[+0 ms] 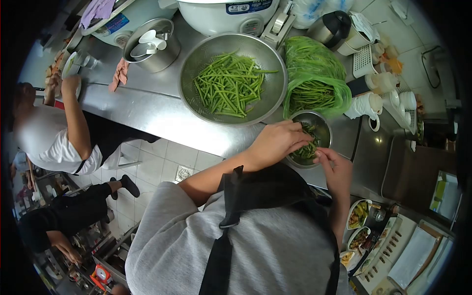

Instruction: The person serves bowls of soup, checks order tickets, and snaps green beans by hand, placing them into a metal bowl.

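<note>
Over a small steel bowl with green bean trimmings in it, my two hands are close together. My left hand is closed, its fingers bent together on a green bean. My right hand pinches at the same bean with thumb and forefinger; the bean is mostly hidden by the fingers. Behind the small bowl, an opened green plastic bag is packed with whole green beans. To its left stands a wide perforated steel bowl holding a heap of green beans.
A steel pot with white ladles, a pink cloth and a large white cooker stand on the steel counter. A vacuum jug and several bottles are at right. Co-workers stand at left. Filled dishes sit lower right.
</note>
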A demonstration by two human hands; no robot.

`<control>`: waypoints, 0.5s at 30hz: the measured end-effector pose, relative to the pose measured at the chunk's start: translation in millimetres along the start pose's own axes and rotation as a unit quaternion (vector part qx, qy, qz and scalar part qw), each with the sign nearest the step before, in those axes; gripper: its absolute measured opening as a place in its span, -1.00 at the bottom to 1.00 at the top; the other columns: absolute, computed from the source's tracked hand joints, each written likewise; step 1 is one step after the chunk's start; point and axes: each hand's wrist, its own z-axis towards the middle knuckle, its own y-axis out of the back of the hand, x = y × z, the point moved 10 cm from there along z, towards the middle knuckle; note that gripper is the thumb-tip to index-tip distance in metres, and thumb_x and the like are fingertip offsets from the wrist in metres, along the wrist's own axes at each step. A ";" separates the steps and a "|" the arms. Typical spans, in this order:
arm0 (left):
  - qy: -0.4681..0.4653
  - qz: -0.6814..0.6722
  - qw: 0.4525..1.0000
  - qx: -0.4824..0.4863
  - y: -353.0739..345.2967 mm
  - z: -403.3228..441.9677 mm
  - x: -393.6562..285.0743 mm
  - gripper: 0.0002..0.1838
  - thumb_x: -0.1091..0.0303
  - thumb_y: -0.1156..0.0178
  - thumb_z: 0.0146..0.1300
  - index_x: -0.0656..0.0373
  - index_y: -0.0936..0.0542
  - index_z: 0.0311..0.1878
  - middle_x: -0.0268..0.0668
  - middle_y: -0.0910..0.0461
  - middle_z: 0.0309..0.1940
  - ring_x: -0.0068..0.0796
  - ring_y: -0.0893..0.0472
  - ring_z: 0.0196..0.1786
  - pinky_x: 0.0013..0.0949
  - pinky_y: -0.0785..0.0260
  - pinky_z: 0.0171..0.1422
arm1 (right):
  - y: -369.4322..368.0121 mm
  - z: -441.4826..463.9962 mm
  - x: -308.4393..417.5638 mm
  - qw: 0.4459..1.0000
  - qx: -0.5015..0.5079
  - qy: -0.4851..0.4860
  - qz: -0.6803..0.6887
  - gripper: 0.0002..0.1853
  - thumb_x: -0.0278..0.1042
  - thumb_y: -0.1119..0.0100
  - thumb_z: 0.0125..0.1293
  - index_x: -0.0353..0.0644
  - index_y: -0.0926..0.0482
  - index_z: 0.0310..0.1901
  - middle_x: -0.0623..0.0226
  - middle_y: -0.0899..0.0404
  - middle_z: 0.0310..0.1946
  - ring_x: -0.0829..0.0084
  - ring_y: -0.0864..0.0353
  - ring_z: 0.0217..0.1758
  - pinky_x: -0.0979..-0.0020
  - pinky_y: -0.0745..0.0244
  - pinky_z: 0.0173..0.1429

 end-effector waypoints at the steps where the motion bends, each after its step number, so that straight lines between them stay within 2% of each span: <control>1: 0.004 0.004 1.000 0.002 -1.5 -2.2 1.6 -0.80 0.30 -0.28 0.15 0.04 -0.71 -0.14 -0.28 -0.55 -0.40 -0.24 -0.57 -0.27 -0.24 -0.43 -0.22 | -4.0 0.3 -1.8 1.000 0.007 0.001 -0.024 -0.80 -0.31 -0.13 0.37 -0.26 -0.64 -0.16 0.28 -0.68 -0.43 0.56 -0.63 -0.35 0.46 -0.47 -0.19; 2: 0.007 0.008 1.000 0.004 -3.4 -4.3 3.7 -0.80 0.30 -0.28 0.16 0.04 -0.71 -0.14 -0.29 -0.56 -0.40 -0.24 -0.57 -0.27 -0.24 -0.43 -0.22 | -7.4 0.9 -3.0 0.999 0.013 0.002 -0.047 -0.80 -0.31 -0.13 0.36 -0.28 -0.62 -0.23 0.31 -0.67 -0.47 0.57 -0.61 -0.39 0.45 -0.46 -0.22; 5: 0.013 -0.003 1.000 -0.002 -8.1 -11.1 14.0 -0.80 0.28 -0.29 0.15 0.04 -0.71 -0.15 -0.30 -0.56 -0.39 -0.26 -0.57 -0.27 -0.25 -0.43 -0.22 | -17.8 0.8 -3.8 0.999 0.036 -0.009 0.019 -0.78 -0.30 -0.12 0.38 -0.31 -0.56 -0.31 0.36 -0.63 -0.48 0.61 -0.56 -0.40 0.49 -0.42 -0.24; 8: 0.037 -0.041 0.998 -0.007 -6.2 -14.0 18.6 -0.80 0.27 -0.31 0.14 0.04 -0.72 -0.16 -0.29 -0.57 -0.40 -0.26 -0.58 -0.29 -0.27 -0.42 -0.24 | -22.6 5.6 -24.6 0.973 -0.003 -0.022 0.230 -0.76 -0.26 -0.08 0.44 -0.29 -0.55 -0.27 0.43 -0.56 -0.45 0.65 -0.48 -0.37 0.55 -0.38 -0.19; 12: 0.091 -0.070 0.993 0.016 -9.4 -11.0 25.7 -0.80 0.25 -0.34 0.14 0.04 -0.73 -0.17 -0.25 -0.59 -0.43 -0.24 -0.59 -0.35 -0.29 -0.42 -0.27 | -24.5 14.4 -31.3 0.944 -0.086 0.006 0.318 -0.75 -0.24 -0.01 0.48 -0.26 -0.51 -0.23 0.47 -0.45 -0.44 0.67 -0.38 -0.36 0.59 -0.33 -0.18; 15: 0.095 -0.149 0.983 0.044 -24.5 -11.0 24.3 -0.81 0.28 -0.34 0.16 0.08 -0.73 -0.17 -0.24 -0.61 -0.51 -0.35 -0.58 -0.48 -0.35 -0.39 -0.35 | -23.7 19.1 -42.4 0.920 -0.157 -0.007 0.359 -0.75 -0.22 0.02 0.50 -0.25 -0.49 -0.19 0.46 -0.41 -0.45 0.66 -0.35 -0.39 0.57 -0.31 -0.21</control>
